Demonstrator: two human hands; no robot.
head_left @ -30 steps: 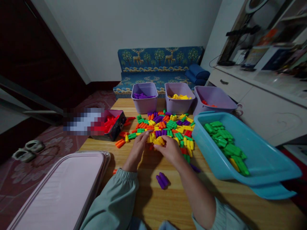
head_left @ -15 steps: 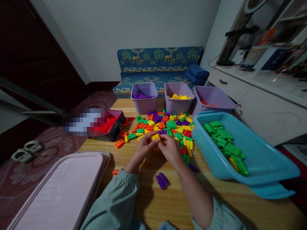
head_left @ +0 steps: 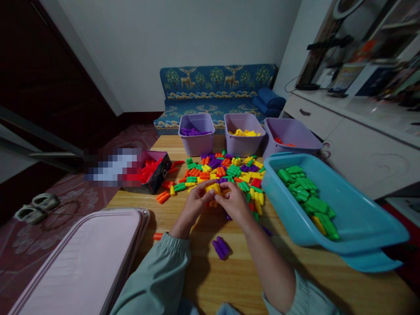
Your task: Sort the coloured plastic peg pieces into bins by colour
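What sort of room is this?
Most likely a living room in someone's home: it has a blue sofa with a deer pattern, a white cabinet and a pair of shoes on the floor.

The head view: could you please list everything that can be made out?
table: one, brown, centre
loose pieces: many, mixed colours, on table
held pieces: count unclear, yellow, centre
rods: two, purple, near centre
bins: three, lilac, table's far side
tub: one, turquoise, table's right
box: one, black, table's left
lid: one, pink, near left
sofa: one, blue, behind table
cushions: two, blue, sofa's right
cabinet: one, white, right
clutter: uncounted, mixed colours, on cabinet
shoes: two, pale, left edge
door: one, dark, left
left hand: one, green-sleeved, at held pieces
right hand: one, green-sleeved, at held pieces
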